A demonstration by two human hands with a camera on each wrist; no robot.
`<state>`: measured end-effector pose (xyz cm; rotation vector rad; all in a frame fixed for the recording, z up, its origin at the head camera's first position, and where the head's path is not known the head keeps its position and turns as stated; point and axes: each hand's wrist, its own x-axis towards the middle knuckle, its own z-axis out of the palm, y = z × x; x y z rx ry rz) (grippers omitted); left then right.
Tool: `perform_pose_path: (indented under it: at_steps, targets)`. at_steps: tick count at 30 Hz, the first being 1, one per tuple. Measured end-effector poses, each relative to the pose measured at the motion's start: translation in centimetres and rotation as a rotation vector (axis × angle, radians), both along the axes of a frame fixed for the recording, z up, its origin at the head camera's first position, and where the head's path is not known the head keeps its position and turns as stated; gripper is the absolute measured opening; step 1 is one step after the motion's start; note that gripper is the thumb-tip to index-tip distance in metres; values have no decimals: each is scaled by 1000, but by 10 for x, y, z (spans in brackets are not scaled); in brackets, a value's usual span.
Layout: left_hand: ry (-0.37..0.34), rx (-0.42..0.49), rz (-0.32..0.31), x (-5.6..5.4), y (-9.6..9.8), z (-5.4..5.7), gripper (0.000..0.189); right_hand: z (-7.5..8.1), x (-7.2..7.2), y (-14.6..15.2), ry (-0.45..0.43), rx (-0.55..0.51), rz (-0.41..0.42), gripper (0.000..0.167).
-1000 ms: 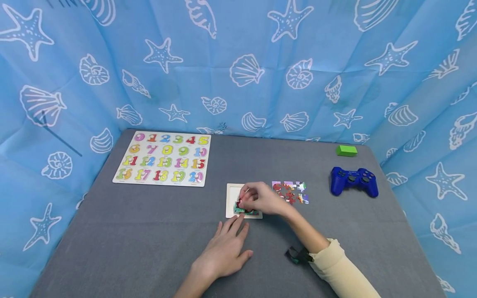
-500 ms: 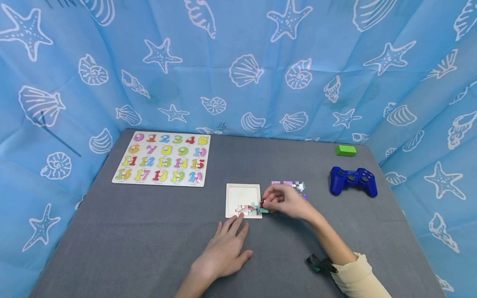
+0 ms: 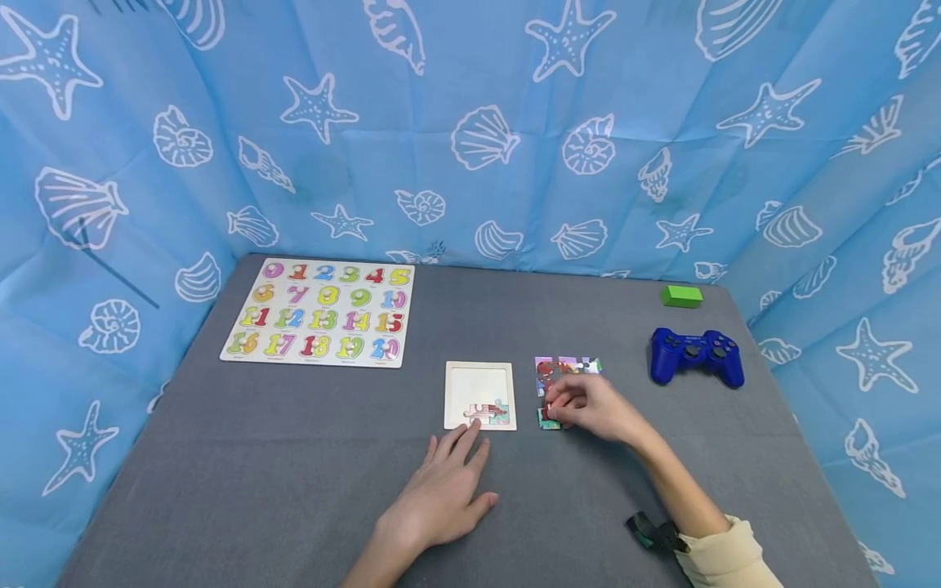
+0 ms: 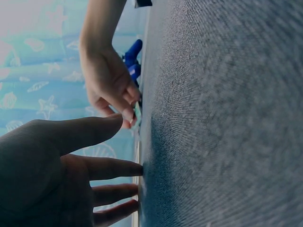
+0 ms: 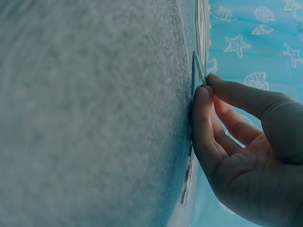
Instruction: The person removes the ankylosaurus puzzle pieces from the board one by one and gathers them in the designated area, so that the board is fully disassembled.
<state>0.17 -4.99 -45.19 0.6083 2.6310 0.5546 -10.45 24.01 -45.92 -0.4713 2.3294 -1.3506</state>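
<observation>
My right hand (image 3: 599, 406) pinches a small jigsaw piece (image 3: 545, 421) between thumb and fingers, low over the table just right of a square wooden puzzle tray (image 3: 479, 384). In the right wrist view the thin piece (image 5: 199, 66) tilts up from the tabletop at the fingertips. Fingers spread, my left hand (image 3: 439, 500) rests with its fingertips at the tray's near edge. Joined pink and teal puzzle pieces (image 3: 499, 412) lie in the tray's lower right corner. Behind the right hand are several loose puzzle pieces (image 3: 568, 363), partly hidden by it.
A white number board (image 3: 318, 313) lies at the back left of the grey table (image 3: 294, 465). On the right sit a blue game controller (image 3: 697, 357) and a green block (image 3: 681, 296). A blue curtain (image 3: 412, 163) with shells and starfish encloses the table's back and sides.
The right hand has moved right from over the tray to beside it, carrying the jigsaw piece out and down near the table. The left hand has stayed in place.
</observation>
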Motion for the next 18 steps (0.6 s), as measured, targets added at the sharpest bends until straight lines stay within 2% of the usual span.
perform_pose_path:
  at_steps: [18]
  targets:
    - [27, 7, -5, 1, -1, 2, 67, 5, 2, -6, 85, 161, -81, 9]
